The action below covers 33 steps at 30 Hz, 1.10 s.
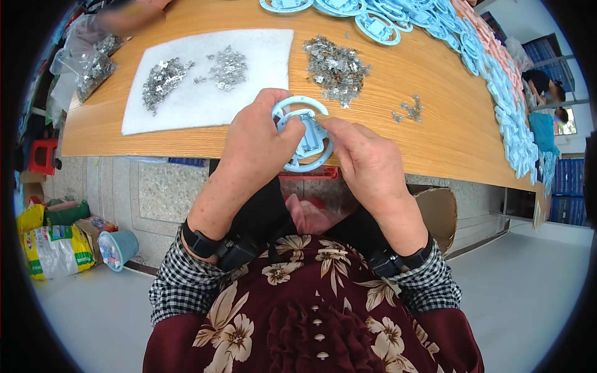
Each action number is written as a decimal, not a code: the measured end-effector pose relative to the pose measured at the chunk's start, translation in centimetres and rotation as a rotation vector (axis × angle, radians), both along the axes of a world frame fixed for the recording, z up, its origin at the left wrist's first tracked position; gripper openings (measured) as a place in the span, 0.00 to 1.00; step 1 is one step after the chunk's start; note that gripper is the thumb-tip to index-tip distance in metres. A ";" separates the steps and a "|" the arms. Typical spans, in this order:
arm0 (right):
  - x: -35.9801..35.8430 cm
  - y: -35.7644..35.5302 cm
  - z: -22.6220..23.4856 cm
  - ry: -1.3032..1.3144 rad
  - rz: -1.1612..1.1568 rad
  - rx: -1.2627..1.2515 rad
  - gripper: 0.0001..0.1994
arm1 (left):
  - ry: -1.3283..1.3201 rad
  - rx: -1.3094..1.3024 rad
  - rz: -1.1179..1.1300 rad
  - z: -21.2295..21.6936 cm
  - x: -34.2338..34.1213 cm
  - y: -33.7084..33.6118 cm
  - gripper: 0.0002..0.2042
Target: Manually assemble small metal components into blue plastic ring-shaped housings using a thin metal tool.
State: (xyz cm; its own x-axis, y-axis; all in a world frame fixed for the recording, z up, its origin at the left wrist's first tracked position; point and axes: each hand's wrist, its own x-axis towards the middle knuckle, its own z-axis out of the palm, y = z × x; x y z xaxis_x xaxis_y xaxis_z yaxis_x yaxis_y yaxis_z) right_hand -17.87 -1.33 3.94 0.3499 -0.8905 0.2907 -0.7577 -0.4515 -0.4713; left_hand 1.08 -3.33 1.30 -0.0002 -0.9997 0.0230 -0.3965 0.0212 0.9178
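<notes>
A light blue plastic toy steering wheel (303,165) is held up in front of me at the table's near edge. My left hand (258,137) grips it by the left side of its rim, thumb pressed over the middle part. In the wheel's centre a rectangular recess faces up. My right hand (367,158) is closed, its fingertips pinched together against the upper right of the wheel's middle. Whatever sits between those fingertips is hidden. Beyond the hands lies a heap of small silvery metal clips (336,69), with a few loose clips (410,110) to its right.
A white foam sheet (261,50) carries two more piles of metal pieces. Many blue wheels (377,28) line the far and right sides, beside pink parts (497,50). Bags of metal pieces (96,71) stand at the far left. A red stool (42,155) and blue bucket (119,250) are on the floor.
</notes>
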 end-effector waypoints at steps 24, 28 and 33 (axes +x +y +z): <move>-0.4 1.0 0.1 -0.416 -0.094 0.191 0.12 | 1.291 0.471 -0.382 -0.2 2.4 0.6 0.20; 1.2 2.0 0.2 -0.535 -0.033 0.256 0.11 | 1.488 0.428 -0.313 -0.8 0.5 1.9 0.21; 1.8 2.1 0.1 -0.565 -0.031 0.288 0.12 | 1.561 0.351 -0.459 -1.8 -0.2 2.0 0.20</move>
